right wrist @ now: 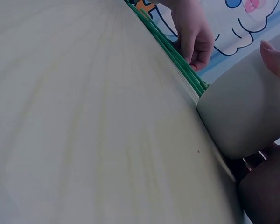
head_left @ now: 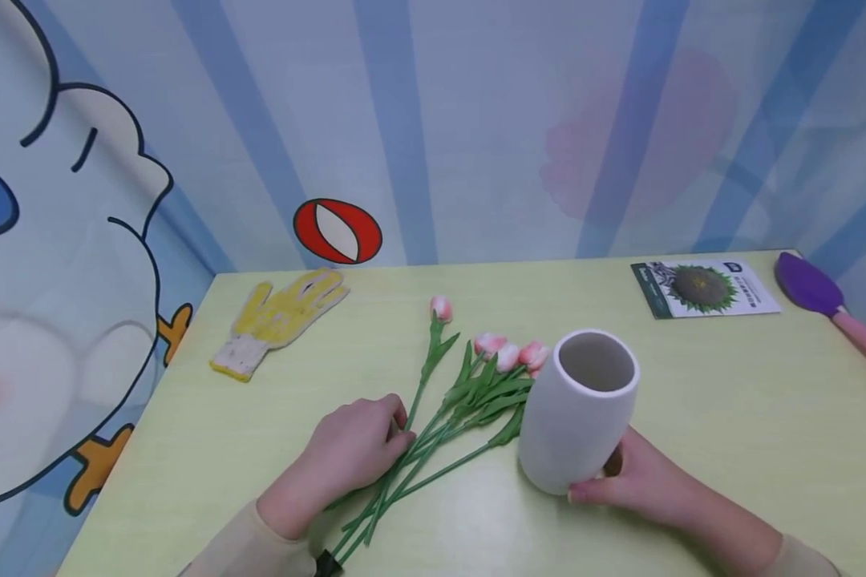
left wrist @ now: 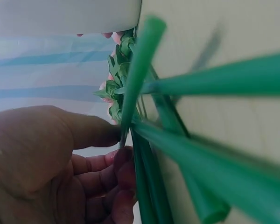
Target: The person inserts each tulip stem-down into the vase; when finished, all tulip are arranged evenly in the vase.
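Note:
Several artificial tulips (head_left: pixel 482 401), pink and white with green stems, lie crossed in a loose bunch on the table. My left hand (head_left: pixel 354 445) is over their stems and pinches one tulip stem (left wrist: pixel 141 70) between thumb and fingers. This tulip's pink head (head_left: pixel 441 308) lies farther back, apart from the other heads. To the right, a white vase (head_left: pixel 570 441) stands on the table with its mouth up. My right hand (head_left: pixel 653 485) holds the vase low on its right side, thumb in front; most of its fingers are hidden behind the vase.
A yellow and white work glove (head_left: pixel 281 316) lies at the back left. At the back right are a printed seed packet (head_left: pixel 706 287) with a cactus picture and a purple shovel (head_left: pixel 811 284) with a pink handle. A patterned curtain (head_left: pixel 476 136) hangs behind the table.

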`<state>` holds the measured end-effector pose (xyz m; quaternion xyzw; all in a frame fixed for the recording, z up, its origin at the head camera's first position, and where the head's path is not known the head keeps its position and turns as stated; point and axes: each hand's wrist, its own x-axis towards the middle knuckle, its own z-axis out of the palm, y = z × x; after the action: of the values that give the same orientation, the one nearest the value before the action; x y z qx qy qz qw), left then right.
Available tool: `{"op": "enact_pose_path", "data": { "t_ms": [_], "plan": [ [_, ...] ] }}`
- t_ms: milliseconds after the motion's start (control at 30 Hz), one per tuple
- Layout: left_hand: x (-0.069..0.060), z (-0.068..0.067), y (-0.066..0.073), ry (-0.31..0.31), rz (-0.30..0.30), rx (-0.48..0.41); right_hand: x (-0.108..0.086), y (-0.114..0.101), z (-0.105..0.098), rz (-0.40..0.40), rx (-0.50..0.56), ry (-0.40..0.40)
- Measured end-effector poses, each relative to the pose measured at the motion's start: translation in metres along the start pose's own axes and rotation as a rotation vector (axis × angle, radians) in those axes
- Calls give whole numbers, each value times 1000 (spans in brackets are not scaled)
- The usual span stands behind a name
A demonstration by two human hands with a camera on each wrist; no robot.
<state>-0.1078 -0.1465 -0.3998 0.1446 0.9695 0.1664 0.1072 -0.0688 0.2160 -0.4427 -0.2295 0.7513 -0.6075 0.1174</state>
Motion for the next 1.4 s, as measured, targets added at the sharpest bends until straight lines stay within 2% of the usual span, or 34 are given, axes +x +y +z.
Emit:
{"op": "enact_pose_path", "data": {
  "t_ms": [267,367,467,667,867,1067,1200,1300,1400],
  "plan": [
    [0,1,0,-16,2,-56,-2,2,1,55,6,48],
    [0,-5,2,-7,-4,-95,-2,2,0,63,0,56],
    [-2,-15,5,33,0,-139,-1,0,-2,73,0,70],
    [-8,-37,15,118,64,-318,3,-1,-3,71,3,65],
    [-10,-49,25,107,138,-466,8,1,-1,64,19,37],
    [-5,-53,35,86,156,-543,8,4,0,55,21,23],
    [-1,-54,43,81,168,-557,5,5,-1,52,6,32],
    [0,-54,47,102,182,-571,3,5,-3,59,-4,38],
    [-1,-57,50,137,192,-622,3,4,-2,71,-10,43]
  ]
}}
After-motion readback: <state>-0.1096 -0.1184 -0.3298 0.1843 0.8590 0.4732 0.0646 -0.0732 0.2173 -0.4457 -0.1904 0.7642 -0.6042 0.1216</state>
